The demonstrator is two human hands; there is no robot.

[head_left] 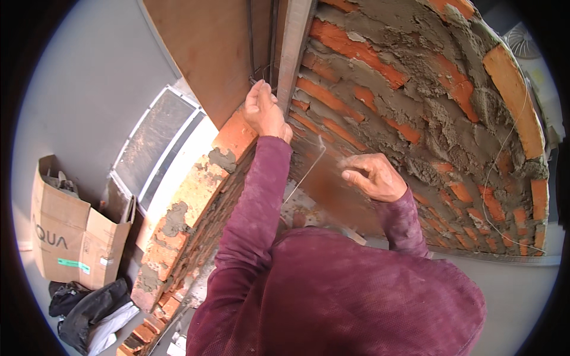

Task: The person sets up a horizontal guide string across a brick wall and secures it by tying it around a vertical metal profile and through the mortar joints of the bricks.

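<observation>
My left hand (265, 111) is raised and closed, its fingertips pinched beside a grey metal post (294, 50). A thin dark piece pokes out past those fingertips, too small to name. Just behind stand slim dark rods (274, 35) against a brown board (208, 47). My right hand (380, 177) is held lower, thumb and forefinger curled together; whatever they grip, if anything, is hidden. A pale string (304, 177) hangs slantwise between the two hands. Beneath the right fingers is a blurred reddish-brown patch I cannot make out. Maroon sleeves cover both arms.
A brick wall (457, 89) smeared with wet mortar rises at the right, a thin line hanging over its edge. A low brick wall (178, 228) runs along the left. Beyond it are a window (157, 142), an open cardboard box (74, 228) and dark cloth (98, 314).
</observation>
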